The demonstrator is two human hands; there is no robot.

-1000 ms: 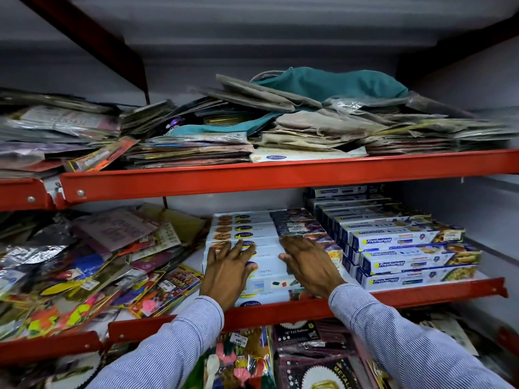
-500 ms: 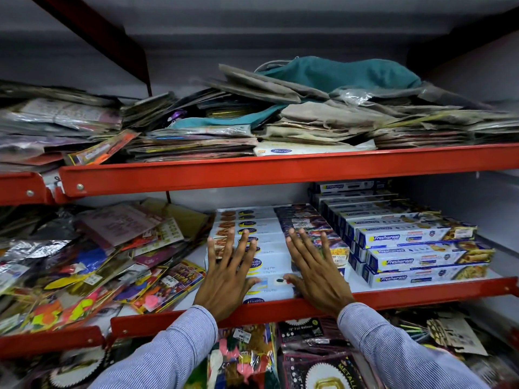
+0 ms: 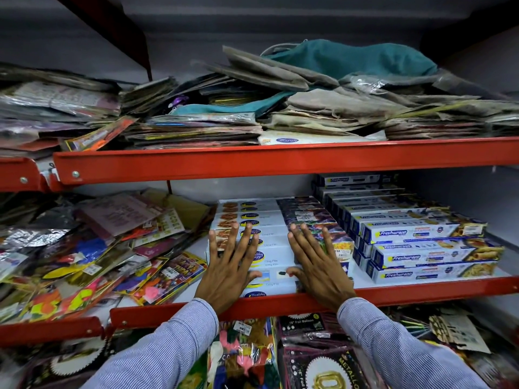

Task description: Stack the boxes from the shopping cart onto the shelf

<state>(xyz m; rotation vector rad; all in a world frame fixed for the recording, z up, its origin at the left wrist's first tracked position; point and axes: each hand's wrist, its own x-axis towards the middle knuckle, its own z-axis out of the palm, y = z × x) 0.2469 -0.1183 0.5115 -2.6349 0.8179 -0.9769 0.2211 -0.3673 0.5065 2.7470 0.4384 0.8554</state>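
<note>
Long white cling-film boxes (image 3: 269, 219) lie side by side in a stack on the middle shelf (image 3: 421, 287), which has a red front rail. My left hand (image 3: 230, 265) rests flat on the stack's left part, fingers spread. My right hand (image 3: 316, 261) lies flat on the right part, its fingertips over the darker printed ends of the boxes (image 3: 309, 217). Neither hand grips a box. The shopping cart is out of view.
Blue-and-white Freshwrapp boxes (image 3: 415, 248) are piled right of the stack. Loose colourful packets (image 3: 92, 248) cover the shelf's left side. The upper shelf (image 3: 280, 160) holds flat packets and a teal cloth bag (image 3: 351, 60). Foil balloon packs (image 3: 317, 357) sit below.
Both hands have opened from curled to flat with fingers spread on the boxes. The view has drifted slightly, so the shelves sit a little differently in frame.
</note>
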